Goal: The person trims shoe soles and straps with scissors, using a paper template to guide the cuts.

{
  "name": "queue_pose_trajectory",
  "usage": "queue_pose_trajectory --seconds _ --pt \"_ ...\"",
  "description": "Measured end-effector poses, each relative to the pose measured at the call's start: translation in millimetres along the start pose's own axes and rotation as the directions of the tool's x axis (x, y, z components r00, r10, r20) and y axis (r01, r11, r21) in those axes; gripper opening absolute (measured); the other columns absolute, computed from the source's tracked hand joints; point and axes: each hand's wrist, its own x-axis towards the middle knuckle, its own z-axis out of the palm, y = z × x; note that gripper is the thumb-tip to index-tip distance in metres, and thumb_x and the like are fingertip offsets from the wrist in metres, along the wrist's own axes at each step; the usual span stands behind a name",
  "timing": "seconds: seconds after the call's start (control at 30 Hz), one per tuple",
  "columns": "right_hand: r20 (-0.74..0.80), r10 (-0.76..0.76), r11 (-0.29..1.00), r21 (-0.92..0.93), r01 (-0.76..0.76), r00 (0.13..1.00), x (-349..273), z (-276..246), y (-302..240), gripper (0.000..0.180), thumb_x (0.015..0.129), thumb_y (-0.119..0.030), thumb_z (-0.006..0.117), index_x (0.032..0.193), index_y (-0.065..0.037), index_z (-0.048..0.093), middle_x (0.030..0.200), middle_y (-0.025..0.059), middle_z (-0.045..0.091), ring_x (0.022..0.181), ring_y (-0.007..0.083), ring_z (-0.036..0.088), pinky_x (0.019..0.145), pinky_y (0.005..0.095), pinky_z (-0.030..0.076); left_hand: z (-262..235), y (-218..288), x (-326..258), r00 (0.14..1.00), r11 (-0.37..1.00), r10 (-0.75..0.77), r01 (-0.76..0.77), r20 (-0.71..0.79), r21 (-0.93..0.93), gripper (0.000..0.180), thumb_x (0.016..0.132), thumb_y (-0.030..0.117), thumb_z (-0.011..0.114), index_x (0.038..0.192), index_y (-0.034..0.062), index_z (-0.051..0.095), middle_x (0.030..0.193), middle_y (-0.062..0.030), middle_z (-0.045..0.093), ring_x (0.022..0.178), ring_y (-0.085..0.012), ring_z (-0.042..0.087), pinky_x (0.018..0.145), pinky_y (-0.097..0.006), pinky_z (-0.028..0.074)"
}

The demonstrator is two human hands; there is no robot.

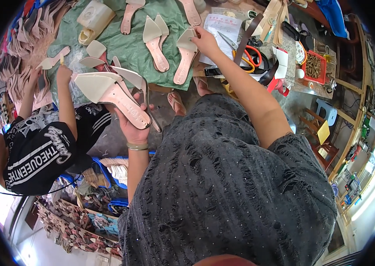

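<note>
My left hand (130, 130) is wrapped round several pointed mules (127, 111) with white toe uppers and pink insoles, held together in a fanned stack above the floor. At the table's near edge, my right hand (205, 43) pinches the toe of another white-and-pink mule (183, 64), its heel end pointing toward me. A pair of similar mules (158, 55) lies just left of it on the green sheet (132, 48). More mule parts (96, 49) rest farther left, next to a co-worker's hands.
A co-worker (50, 142) at my left holds a small yellowish stick (62, 59). A whitish plastic jug (95, 18) stands on the sheet. To the right are a paper sheet (218, 33), orange-handled scissors (253, 55) and a red tray (315, 66). Insoles (32, 40) pile up far left.
</note>
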Motion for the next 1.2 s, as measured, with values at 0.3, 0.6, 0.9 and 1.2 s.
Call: queue_pose_trajectory --seconds 0.3,0.6,0.9,1.2 --pt "0.068 -0.106 0.986 -0.126 0.114 0.992 7 -5 6 0.045 0.078 -0.019 0.062 0.12 -0.008 0.054 0.105 0.0161 0.063 0.093 0.0335 0.061 0.081 0.0375 0.049 9 -9 5 1.0 1.0 -0.015 0.015 -0.003 0.002 0.058 0.092 0.054 0.039 0.134 0.0143 0.039 0.12 -0.0069 0.053 0.087 -0.0199 0.059 0.089 -0.048 0.042" --pt "-0.1 -0.122 0.926 -0.369 0.077 0.988 -79 -147 26 0.024 0.078 -0.014 0.062 0.1 -0.006 0.06 0.09 0.0116 0.063 0.084 0.0287 0.061 0.073 0.0371 0.049 12 -5 2 1.0 0.998 0.014 -0.013 0.021 -0.062 0.057 0.094 0.053 0.034 0.135 0.0132 0.039 0.119 -0.0102 0.057 0.086 -0.024 0.059 0.087 -0.05 0.041" --pt "0.123 -0.073 0.642 -0.754 0.141 0.99 -106 -162 40 0.032 0.072 -0.018 0.069 0.098 -0.009 0.052 0.089 0.0121 0.061 0.085 0.0295 0.061 0.069 0.0416 0.049 28 -12 17 0.995 0.999 -0.033 0.03 0.095 0.029 0.053 0.093 0.053 0.035 0.13 0.0164 0.046 0.12 -0.0091 0.057 0.086 -0.0221 0.058 0.086 -0.051 0.041" --pt "0.072 -0.085 0.719 -0.686 0.111 0.994 -121 -172 38 0.022 0.073 -0.013 0.063 0.093 -0.011 0.053 0.09 0.011 0.058 0.08 0.0301 0.061 0.067 0.0414 0.05 37 -35 29 0.992 0.998 -0.055 0.056 0.113 -0.005 0.053 0.093 0.053 0.036 0.13 0.0161 0.046 0.122 -0.0092 0.057 0.087 -0.0249 0.059 0.088 -0.051 0.042"
